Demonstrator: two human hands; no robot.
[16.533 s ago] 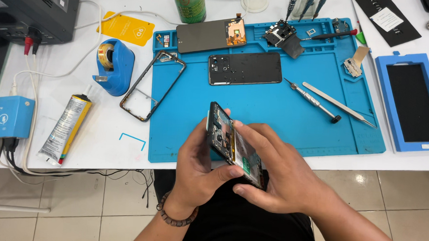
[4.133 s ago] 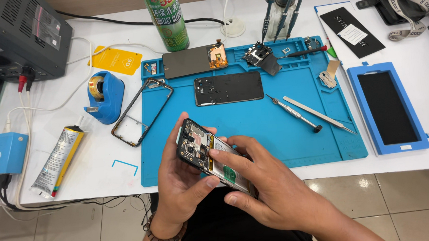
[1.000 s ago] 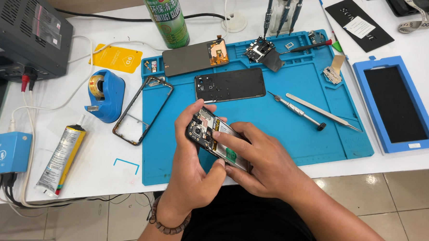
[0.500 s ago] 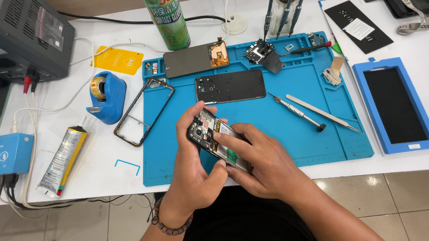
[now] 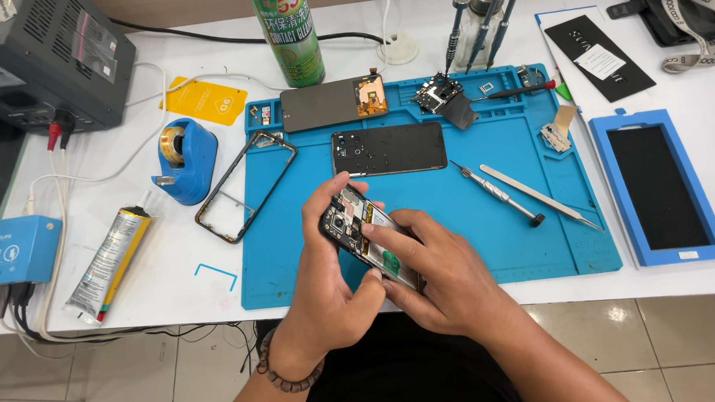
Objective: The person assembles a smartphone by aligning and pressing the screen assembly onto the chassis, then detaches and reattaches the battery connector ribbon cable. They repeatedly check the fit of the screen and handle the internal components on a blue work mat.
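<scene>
Both hands gripped on opened phone (image 5: 364,237), left hand (image 5: 333,292) cradling underneath, right hand (image 5: 439,269) fingertip pressed on board, held above blue mat (image 5: 532,249).

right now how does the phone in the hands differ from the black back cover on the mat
The opened phone is held tilted above the mat by the left hand and right hand; the black back cover lies flat, untouched. The phone shows exposed boards and parts; the cover is plain and dark. Both are phone-sized rectangles.
</scene>
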